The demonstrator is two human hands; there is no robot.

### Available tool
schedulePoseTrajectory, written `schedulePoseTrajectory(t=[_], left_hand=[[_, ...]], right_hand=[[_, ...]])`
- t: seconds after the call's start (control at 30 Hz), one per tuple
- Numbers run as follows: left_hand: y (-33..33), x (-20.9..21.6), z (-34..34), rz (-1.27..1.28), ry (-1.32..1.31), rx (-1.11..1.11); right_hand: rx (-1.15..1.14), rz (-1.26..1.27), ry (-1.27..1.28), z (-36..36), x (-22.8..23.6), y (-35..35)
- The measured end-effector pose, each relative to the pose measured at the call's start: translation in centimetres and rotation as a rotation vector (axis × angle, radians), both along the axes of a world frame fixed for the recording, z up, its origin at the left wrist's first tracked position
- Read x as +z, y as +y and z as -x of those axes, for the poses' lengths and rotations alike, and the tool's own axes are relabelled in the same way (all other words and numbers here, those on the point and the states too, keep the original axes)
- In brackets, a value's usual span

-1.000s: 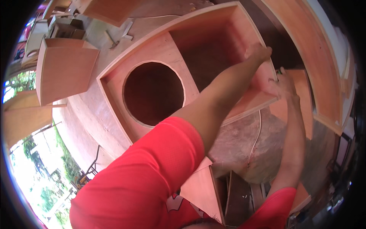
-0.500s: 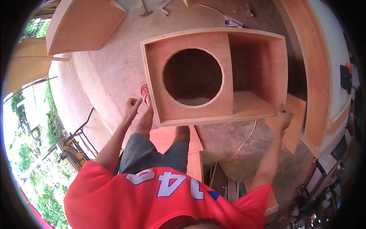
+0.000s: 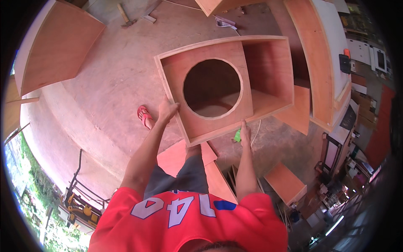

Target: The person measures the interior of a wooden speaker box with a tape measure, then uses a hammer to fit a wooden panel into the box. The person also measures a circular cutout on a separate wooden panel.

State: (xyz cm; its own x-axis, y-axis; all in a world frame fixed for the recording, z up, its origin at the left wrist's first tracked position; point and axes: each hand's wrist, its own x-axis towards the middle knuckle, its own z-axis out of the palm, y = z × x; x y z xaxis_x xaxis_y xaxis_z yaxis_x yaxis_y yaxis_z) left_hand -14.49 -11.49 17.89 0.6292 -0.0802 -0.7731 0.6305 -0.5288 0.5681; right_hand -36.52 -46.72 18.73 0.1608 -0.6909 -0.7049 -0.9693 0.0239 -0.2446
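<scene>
A plywood speaker cabinet is in front of me, its open face toward me. Its left part has a front board with a large round hole; the right part is an open compartment. My left hand is closed round the edge of the cabinet's left wall. On the near edge, around the middle, my right hand grips with the thumb up against the rim and the fingers partly hidden. Beside that hand a small bright green object shows; its kind cannot be made out.
A hammer lies on the floor at the far left. Another wooden box stands at the upper left. Long boards run along the right, with a plywood piece beside the cabinet. Wood panels lie by my legs.
My left hand has come from free air onto the cabinet's left wall. My right hand has moved left from the near right corner to the middle of the near edge. The cabinet appears turned slightly.
</scene>
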Motion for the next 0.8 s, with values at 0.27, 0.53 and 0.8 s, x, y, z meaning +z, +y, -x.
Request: schedulePoseTrajectory(t=[0.27, 0.53, 0.8], left_hand=[[2.9, -2.2, -2.4, 0.015, -0.130, -0.125], [16.4, -1.1, -10.2, -0.039, -0.121, -0.183], [22.7, 1.9, -9.6, 0.113, -0.122, -0.224]], right_hand=[[0.101, 0.054, 0.015, -0.2, -1.3, 2.0], [0.008, -0.037, -0.061, -2.5, -1.6, 20.2], [-0.344, -0.504, -0.361, -2.1, -0.7, 24.2]])
